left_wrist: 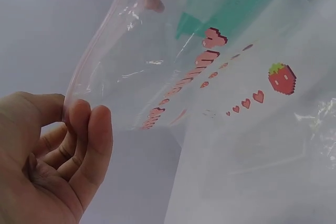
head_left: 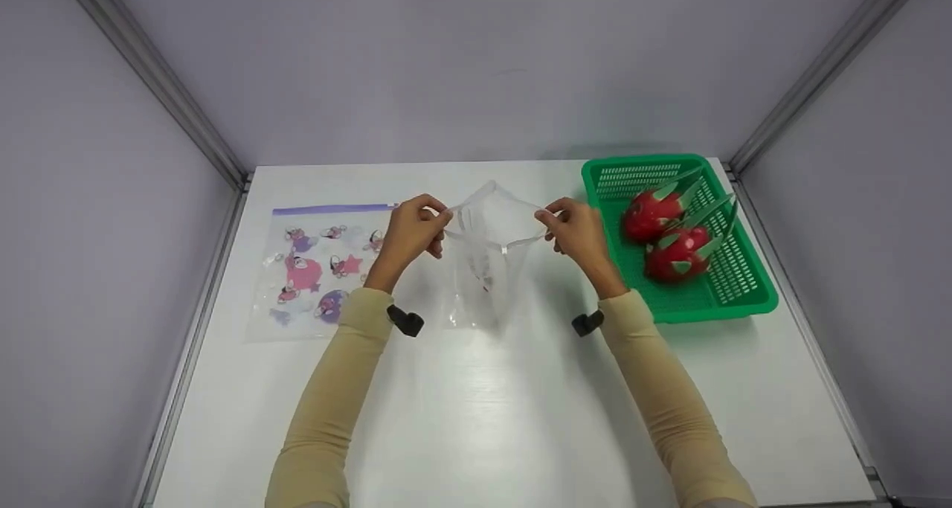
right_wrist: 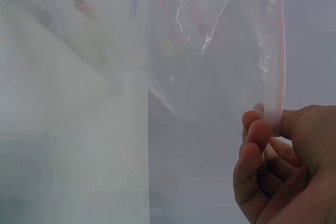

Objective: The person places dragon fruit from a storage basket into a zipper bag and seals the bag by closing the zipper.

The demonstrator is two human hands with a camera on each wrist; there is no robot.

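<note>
A: Step?
B: Opening the clear bag [head_left: 480, 277], by the look of it. Left hand [head_left: 411, 229] and right hand [head_left: 579, 231] each pinch its rim, mouth spread between them.
A: Where's the bag?
B: Over the worktop [head_left: 476, 411], between the printed bag [head_left: 303, 271] and green basket [head_left: 706, 316] of red fruit [head_left: 677, 256]. Can't tell if its bottom touches.
A: Next move?
B: Probably calls for freeing one hand without the mouth collapsing.

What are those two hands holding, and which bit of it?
A clear plastic bag. The left hand and the right hand pinch opposite sides of the rim of its open mouth.
</note>
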